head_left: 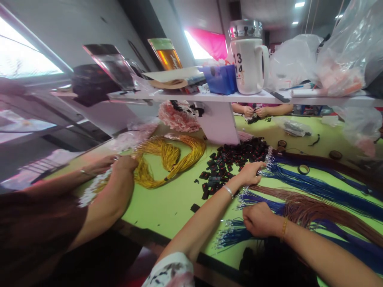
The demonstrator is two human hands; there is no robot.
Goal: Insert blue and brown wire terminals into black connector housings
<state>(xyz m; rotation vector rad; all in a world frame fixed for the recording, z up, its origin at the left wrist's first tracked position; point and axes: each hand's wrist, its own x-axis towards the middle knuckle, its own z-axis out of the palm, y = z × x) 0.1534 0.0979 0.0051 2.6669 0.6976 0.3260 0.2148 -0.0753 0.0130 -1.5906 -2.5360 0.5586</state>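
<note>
1. Fingers: those of your left hand [250, 173] bend at the silver-tipped ends [269, 159] of the blue wires [314, 185]; whether they pinch any cannot be told. Those of your right hand [259, 219] are curled into a fist at 6 o'clock from the left; any contents are hidden.

2. Blue wires: they run from your left fingertips toward 3 to 4 o'clock. Each strand is probably light, limp and smooth, apt to slide or tangle; the small ends look easily bent. Take hold just behind them.

3. Neighbouring strands: brown wires [302, 205] lie at 4 o'clock and a near blue bundle [235, 234] at 7, close enough to snag.

4. Surroundings, clocked from your left hand: black pieces [220, 165] heap at 10; a tape roll [303, 170] sits at 3, beside the wires; yellow wires [155, 181] coil at 9, with a co-worker's hands [124, 164] beyond.

5. Obstructions: the shelf [254, 98], bearing a mug [249, 65], spans 12 o'clock; its upright panel [220, 125] limits reach at 11.
</note>
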